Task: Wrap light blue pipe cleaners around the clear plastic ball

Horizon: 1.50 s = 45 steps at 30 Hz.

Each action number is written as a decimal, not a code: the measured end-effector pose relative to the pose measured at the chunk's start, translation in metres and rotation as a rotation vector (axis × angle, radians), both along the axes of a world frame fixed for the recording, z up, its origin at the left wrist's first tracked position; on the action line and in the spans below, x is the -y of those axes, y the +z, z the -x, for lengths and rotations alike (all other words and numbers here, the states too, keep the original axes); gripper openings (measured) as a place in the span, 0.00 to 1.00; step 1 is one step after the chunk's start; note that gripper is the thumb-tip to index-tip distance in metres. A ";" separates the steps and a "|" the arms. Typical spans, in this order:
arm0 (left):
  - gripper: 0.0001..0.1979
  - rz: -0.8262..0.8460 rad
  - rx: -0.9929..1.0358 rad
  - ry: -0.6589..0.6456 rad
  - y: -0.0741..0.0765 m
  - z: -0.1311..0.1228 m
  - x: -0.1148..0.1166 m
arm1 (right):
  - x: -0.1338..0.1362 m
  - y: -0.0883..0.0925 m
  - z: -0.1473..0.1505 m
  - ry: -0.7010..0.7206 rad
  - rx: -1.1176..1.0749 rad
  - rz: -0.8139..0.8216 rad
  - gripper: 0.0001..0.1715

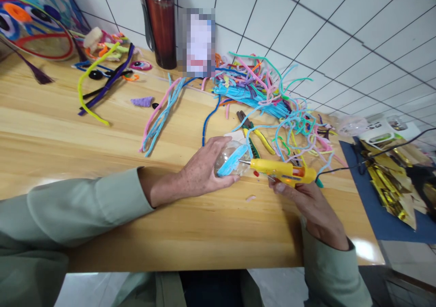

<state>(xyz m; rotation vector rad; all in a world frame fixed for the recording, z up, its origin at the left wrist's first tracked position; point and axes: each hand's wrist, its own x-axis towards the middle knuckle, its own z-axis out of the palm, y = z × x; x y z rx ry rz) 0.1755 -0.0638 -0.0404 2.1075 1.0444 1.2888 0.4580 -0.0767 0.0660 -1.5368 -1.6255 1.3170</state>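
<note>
My left hand [200, 170] is closed around a clear plastic ball [227, 160] that has light-blue pipe cleaner on its side. It rests on the wooden table [102, 134]. My right hand [306, 198] grips a yellow hot glue gun [282, 170]. The gun's metal nozzle points left and touches the blue pipe cleaner on the ball. A black cord runs from the gun off to the right.
A tangle of coloured pipe cleaners [265, 93] lies behind the hands, with yellow-handled pliers [254, 132] beside it. A red flask [160, 21] stands at the wall. More pipe-cleaner pieces [102, 71] lie far left. Gold foil on a blue mat [391, 180] sits right.
</note>
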 end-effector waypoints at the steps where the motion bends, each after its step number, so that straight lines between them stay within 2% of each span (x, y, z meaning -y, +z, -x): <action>1: 0.46 0.000 -0.002 0.000 0.000 0.000 0.000 | 0.000 0.000 0.000 0.000 0.002 -0.003 0.24; 15: 0.46 -0.010 0.009 0.004 0.000 0.001 0.001 | 0.000 -0.002 0.000 -0.007 -0.031 -0.005 0.22; 45: 0.47 0.007 -0.006 0.001 -0.001 0.000 -0.001 | 0.000 -0.002 0.000 -0.004 0.012 0.000 0.25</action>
